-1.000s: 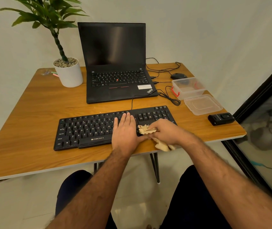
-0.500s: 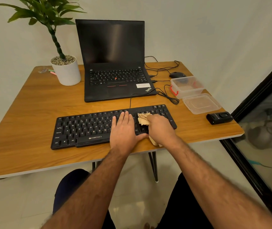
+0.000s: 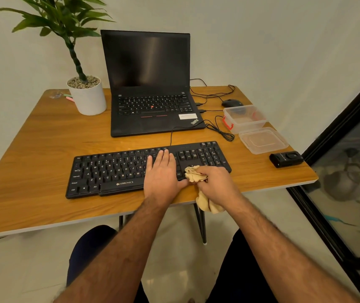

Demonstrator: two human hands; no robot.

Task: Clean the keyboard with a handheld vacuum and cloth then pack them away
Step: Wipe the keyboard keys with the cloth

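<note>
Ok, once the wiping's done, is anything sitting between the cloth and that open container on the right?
Nothing solid blocks it. The cloth is in the right hand on the keyboard; the open container lies beyond the number pad, its lid off beside it. Only a loose black cable lies on the table near that path.

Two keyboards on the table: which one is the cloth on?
The separate black keyboard nearest the table's front edge. The right hand presses the tan cloth on its right end; the laptop behind sits untouched.

Hands at a black keyboard (image 3: 131, 169) on a wooden table (image 3: 32, 149).
The left hand (image 3: 161, 174) is lying flat on the keys; the right hand (image 3: 216, 184) is gripping a tan cloth (image 3: 194, 174), apparently pressing it onto the keyboard's right part.
</note>
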